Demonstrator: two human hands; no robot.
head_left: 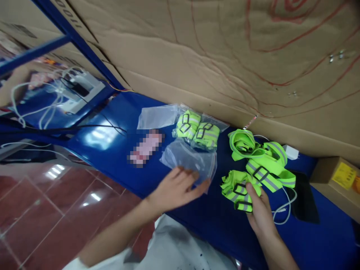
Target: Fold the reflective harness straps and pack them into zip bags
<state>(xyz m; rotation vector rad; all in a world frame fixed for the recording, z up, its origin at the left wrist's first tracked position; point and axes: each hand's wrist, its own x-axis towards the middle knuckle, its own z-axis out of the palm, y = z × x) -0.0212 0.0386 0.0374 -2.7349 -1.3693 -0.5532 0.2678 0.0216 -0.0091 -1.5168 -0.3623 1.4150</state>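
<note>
Fingers of the right hand (261,213) grip a lime strap bundle (238,190) over the counter (213,221), buckles facing up, long axis slanting from upper left to lower right, while the left hand's (178,187) loosely spread fingers overlap a clear bag (187,157).

Cardboard wall (174,52) – blue tabletop (126,108) – shiny reddish floor tiles (33,225)

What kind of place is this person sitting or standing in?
Probably a workshop or packing room. Green straps, some bagged and some loose, lie on a blue table beside flat clear bags, and a big cardboard sheet stands behind it.
</note>
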